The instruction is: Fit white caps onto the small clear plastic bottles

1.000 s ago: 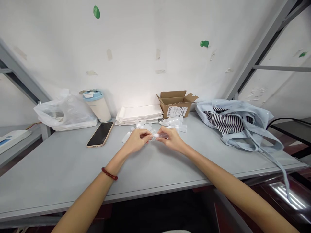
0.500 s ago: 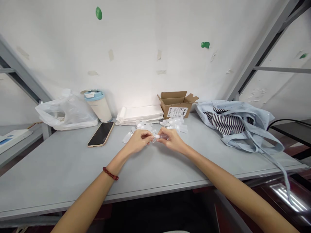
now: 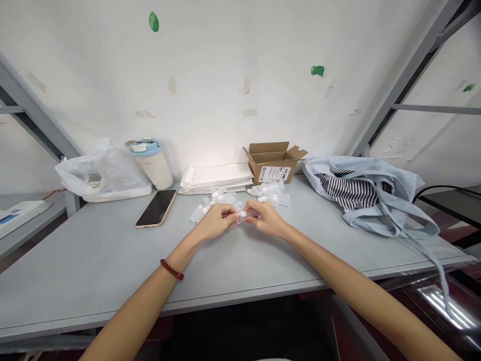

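Observation:
Above the middle of the table, my right hand (image 3: 265,218) is closed round a small clear plastic bottle (image 3: 251,213) with a white neck, which lies sideways and points left. My left hand (image 3: 216,220) pinches a small clear piece (image 3: 239,217) at the tip of that neck; my fingertips partly hide it. Behind my left hand is a loose pile of similar bottles (image 3: 222,194), clear and white. Another pile of small clear bottles (image 3: 268,189) lies behind my right hand.
At the back stand an open cardboard box (image 3: 276,163), a stack of white envelopes (image 3: 216,176), a tumbler (image 3: 152,163) and a plastic bag (image 3: 103,173). A phone (image 3: 157,209) lies left, a blue cloth bag (image 3: 361,185) right. The grey table (image 3: 124,273) ends near my forearms.
The fingers of my left hand have shifted slightly at the bottle's tip. My right hand keeps its hold, and everything else stays in place.

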`<state>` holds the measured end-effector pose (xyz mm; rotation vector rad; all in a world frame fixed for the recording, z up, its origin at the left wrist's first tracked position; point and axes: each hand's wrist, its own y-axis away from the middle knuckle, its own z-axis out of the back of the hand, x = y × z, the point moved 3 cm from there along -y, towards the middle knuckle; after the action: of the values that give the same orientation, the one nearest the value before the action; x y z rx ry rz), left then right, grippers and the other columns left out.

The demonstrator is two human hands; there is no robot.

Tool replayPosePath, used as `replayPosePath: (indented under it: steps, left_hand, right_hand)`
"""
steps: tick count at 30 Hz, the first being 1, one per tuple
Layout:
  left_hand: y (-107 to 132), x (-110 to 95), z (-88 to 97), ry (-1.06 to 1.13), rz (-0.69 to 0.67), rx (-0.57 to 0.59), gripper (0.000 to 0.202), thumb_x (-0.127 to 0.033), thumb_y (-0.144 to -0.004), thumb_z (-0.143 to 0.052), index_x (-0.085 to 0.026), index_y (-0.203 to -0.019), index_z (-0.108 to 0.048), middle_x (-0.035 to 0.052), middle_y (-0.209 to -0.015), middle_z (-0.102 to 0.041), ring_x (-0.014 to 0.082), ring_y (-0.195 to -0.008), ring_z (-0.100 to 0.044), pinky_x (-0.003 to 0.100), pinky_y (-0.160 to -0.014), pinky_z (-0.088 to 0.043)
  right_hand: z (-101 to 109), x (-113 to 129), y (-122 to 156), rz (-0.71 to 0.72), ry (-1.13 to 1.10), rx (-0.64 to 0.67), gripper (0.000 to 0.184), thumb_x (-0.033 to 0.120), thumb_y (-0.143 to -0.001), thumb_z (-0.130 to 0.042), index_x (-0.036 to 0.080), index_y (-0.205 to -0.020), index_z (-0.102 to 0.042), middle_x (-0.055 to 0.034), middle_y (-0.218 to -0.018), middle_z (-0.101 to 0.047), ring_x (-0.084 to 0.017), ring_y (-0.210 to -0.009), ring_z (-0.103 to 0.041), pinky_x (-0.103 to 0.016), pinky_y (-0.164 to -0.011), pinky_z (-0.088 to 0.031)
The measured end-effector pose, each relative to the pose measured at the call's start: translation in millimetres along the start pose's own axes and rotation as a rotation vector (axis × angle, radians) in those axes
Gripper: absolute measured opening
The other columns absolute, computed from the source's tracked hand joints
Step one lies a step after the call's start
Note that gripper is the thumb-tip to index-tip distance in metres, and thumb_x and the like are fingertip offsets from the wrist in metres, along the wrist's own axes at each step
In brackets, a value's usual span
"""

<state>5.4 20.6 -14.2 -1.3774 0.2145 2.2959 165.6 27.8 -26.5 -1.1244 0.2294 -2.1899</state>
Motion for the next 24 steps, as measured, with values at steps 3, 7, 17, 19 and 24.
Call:
replayPosePath:
  steps: [3, 7, 17, 19, 24]
  left_hand:
    - [0, 3, -2.3, -0.002, 0.018, 0.05, 0.026, -0.037, -0.078, -0.052, -0.015, -0.066, -0.06, 0.0032, -0.067, -0.062, 0.0131, -0.056, -0.055, 0.026, -0.056, -0.045]
    - [1, 3, -2.0, -0.032, 0.043, 0.106, 0.027, -0.038, -0.078, -0.052, -0.014, -0.067, -0.061, 0.0042, -0.068, -0.063, 0.0136, -0.056, -0.056, 0.026, -0.056, -0.045]
    - [3, -3, 59.2, 0.048, 0.054, -0.463, 0.028, -0.042, -0.07, -0.059, -0.014, -0.067, -0.062, 0.0026, -0.059, -0.061, 0.0122, -0.052, -0.052, 0.024, -0.053, -0.042]
    - [5, 9, 75.4, 0.018, 0.122, -0.608, 0.027, -0.041, -0.07, -0.058, -0.014, -0.069, -0.063, 0.0036, -0.061, -0.063, 0.0138, -0.053, -0.053, 0.025, -0.053, -0.042]
    - [6, 28, 88.5, -0.501, 0.27, -0.637, 0.023, -0.033, -0.068, -0.054, -0.018, -0.052, -0.06, 0.0039, -0.049, -0.058, 0.0196, -0.055, -0.055, 0.027, -0.051, -0.034]
  right_hand:
    - [-2, 1, 1, 0.017, -0.004, 0.042, 0.01, 0.022, -0.076, -0.058, 0.019, -0.072, -0.049, 0.0058, -0.053, -0.043, -0.01, -0.051, -0.037, -0.022, -0.05, -0.029]
    - [-4, 3, 1, 0.047, 0.024, 0.075, 0.006, 0.021, -0.077, -0.056, 0.018, -0.075, -0.051, 0.004, -0.057, -0.05, -0.01, -0.052, -0.042, -0.022, -0.052, -0.032]
    - [33, -32, -12, -0.028, 0.378, -0.315, 0.033, 0.015, -0.082, -0.048, 0.017, -0.114, -0.053, -0.0124, -0.115, -0.059, -0.025, -0.108, -0.051, -0.041, -0.091, -0.04]
    - [42, -45, -13, -0.115, 0.489, -0.338, 0.034, 0.012, -0.082, -0.047, 0.016, -0.114, -0.056, -0.0136, -0.118, -0.058, -0.028, -0.113, -0.048, -0.043, -0.092, -0.038]
    - [50, -60, -11, -0.304, 0.635, -0.272, 0.036, 0.007, -0.08, -0.045, 0.014, -0.112, -0.06, -0.016, -0.123, -0.056, -0.031, -0.114, -0.047, -0.043, -0.085, -0.039]
